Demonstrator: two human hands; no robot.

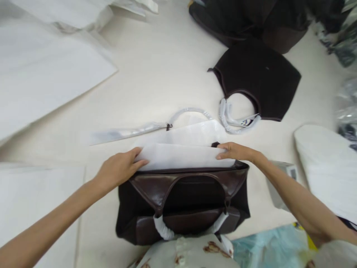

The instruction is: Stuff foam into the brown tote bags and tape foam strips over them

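Observation:
A dark brown handbag with leather trim lies in front of me, its opening facing away. White sheet material sticks out of that opening. My left hand pinches the left end of the sheet between thumb and fingers. At the other end my right hand has its fingers closed on the sheet's right edge. The near handle, wrapped in white, hangs toward my body. Beyond the sheet, the far handle is also wrapped. A strap in clear plastic stretches out to the left.
Another dark bag with wrapped handles lies at upper right, and more dark bags are piled behind it. Large white sheets cover the left side. A white padded piece, a small box and light-blue plastic are at right.

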